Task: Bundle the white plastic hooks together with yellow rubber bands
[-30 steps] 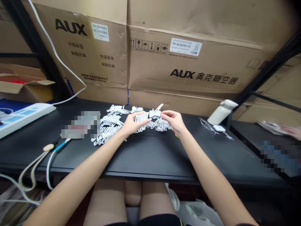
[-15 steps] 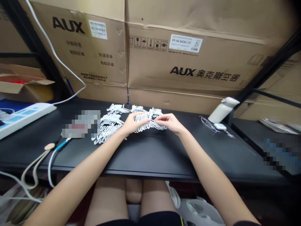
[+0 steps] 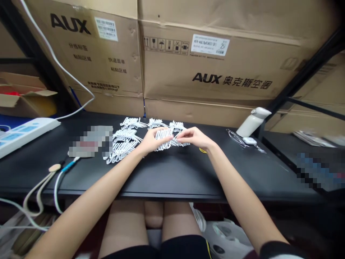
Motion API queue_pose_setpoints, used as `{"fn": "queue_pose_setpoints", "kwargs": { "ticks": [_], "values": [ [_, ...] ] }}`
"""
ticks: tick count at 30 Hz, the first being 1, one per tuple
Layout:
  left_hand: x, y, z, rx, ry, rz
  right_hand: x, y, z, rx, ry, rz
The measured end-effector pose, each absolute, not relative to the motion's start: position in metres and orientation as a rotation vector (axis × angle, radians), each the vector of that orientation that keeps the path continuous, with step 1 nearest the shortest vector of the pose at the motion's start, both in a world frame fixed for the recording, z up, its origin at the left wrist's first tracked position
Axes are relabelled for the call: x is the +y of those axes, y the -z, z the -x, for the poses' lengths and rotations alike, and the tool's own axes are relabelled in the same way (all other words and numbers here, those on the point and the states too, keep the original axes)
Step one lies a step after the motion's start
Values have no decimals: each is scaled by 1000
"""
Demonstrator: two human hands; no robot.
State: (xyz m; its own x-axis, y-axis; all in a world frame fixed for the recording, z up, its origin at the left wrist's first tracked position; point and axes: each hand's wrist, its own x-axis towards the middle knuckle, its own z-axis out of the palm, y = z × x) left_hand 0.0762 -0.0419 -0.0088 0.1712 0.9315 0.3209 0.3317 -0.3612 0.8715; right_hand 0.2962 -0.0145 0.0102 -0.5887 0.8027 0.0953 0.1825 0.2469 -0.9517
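My left hand (image 3: 152, 141) is wrapped round a bundle of thin white hooks (image 3: 163, 135), thumb across its near side. At the bundle's right end, my right hand (image 3: 194, 138) has thumb and fingertips pinched together. What the pinch holds is too small to make out. More bundles of white hooks lie close by on the black table: a loose heap (image 3: 121, 149) left of my left hand, and others (image 3: 130, 122) in a row behind. Another bundle (image 3: 176, 126) sits just beyond my fingers. Something small and yellow (image 3: 202, 150) shows beside my right wrist.
Large cardboard boxes (image 3: 207, 97) stand along the back of the black table (image 3: 172, 176). To the right are a white bottle (image 3: 252, 123), glasses (image 3: 237, 138) and a small white case (image 3: 249, 141). A power strip (image 3: 29, 131) and a blurred-out device (image 3: 90, 142) with a cable lie left.
Both hands stay at the bundle with nearly the same grip. The yellow thing by my right wrist now shows. The whole view has shifted slightly.
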Motion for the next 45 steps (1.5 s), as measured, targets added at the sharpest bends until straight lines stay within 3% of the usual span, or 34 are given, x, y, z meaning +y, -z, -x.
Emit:
{"fn": "queue_pose_setpoints", "kwargs": {
  "ticks": [7, 14, 19, 39, 45],
  "values": [
    [-47, 5, -86, 1074, -1057, -1892, -23, -16, -304, -2086, -1419, 844],
    [-40, 19, -107, 1052, -1033, -1935, -40, 7, -312, -2107, -928, 862],
    [-44, 21, -117, 935, -950, -1941, -55, 25, -320, -2017, -762, 889],
    [-65, 18, -119, 985, -753, -2237, -70, 40, -328, -2043, -791, 887],
    [-64, 15, -117, 1095, -610, -2295, -74, 33, -327, -2093, -568, 843]
  ]
}}
